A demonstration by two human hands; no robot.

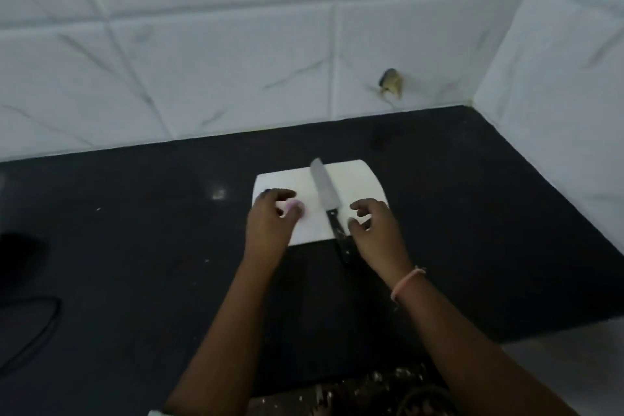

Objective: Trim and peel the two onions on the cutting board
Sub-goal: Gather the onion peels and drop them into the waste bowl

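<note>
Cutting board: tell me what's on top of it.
On the cutting board lie a knife, handle overhanging the near edge, and a pinkish onion under the left hand. A second onion isn't visible; the hands may cover it.

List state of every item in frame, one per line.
Knife: lying on the board, handle toward the person, unheld.
Onion: on the board, gripped by the left hand.
Right hand: open beside the knife handle, holding nothing.
Cutting board: flat on the counter.
</note>
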